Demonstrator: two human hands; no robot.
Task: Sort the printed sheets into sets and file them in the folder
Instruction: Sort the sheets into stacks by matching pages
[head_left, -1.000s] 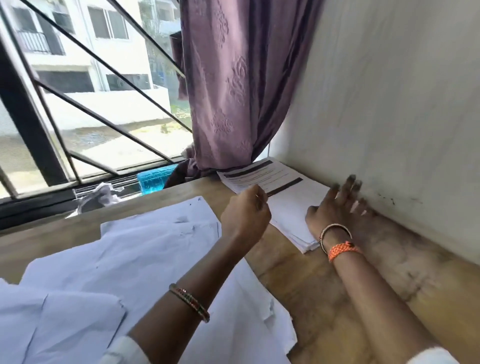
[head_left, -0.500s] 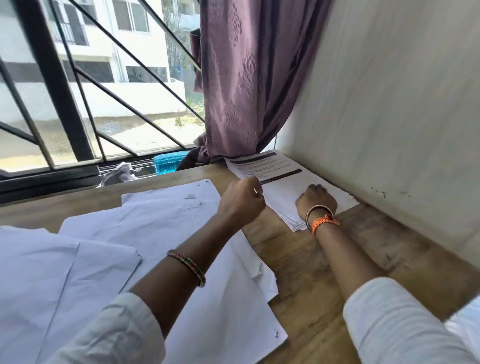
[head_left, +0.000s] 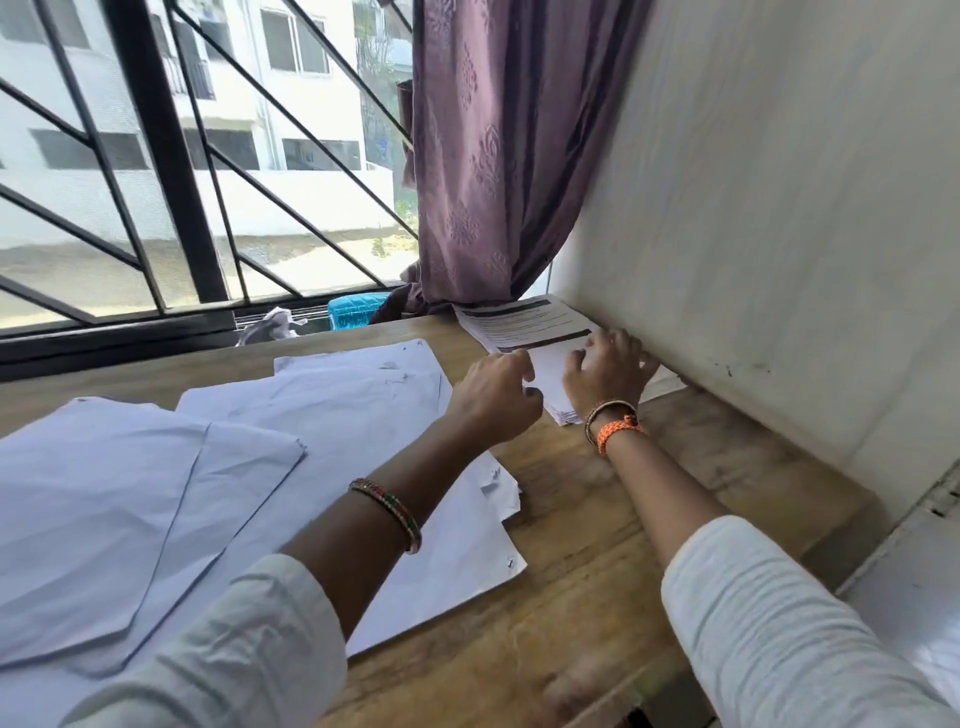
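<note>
Both hands work a stack of printed sheets (head_left: 524, 325) at the far right of a wooden desk (head_left: 582, 519), against the wall right of frame centre; its top page carries dark bars and lines of print too small to read. The right hand (head_left: 608, 371) rests on the stack with fingers spread wide in a loose grip, while the left hand (head_left: 493, 397) curls at its near edge, whether pinching paper cannot be told. Loose white sheets (head_left: 208, 467) overlap across the left of the frame.

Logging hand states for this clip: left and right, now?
Left hand: fingers curled at the printed stack edge; grip cannot be told.
Right hand: open, resting on the stack.
</note>
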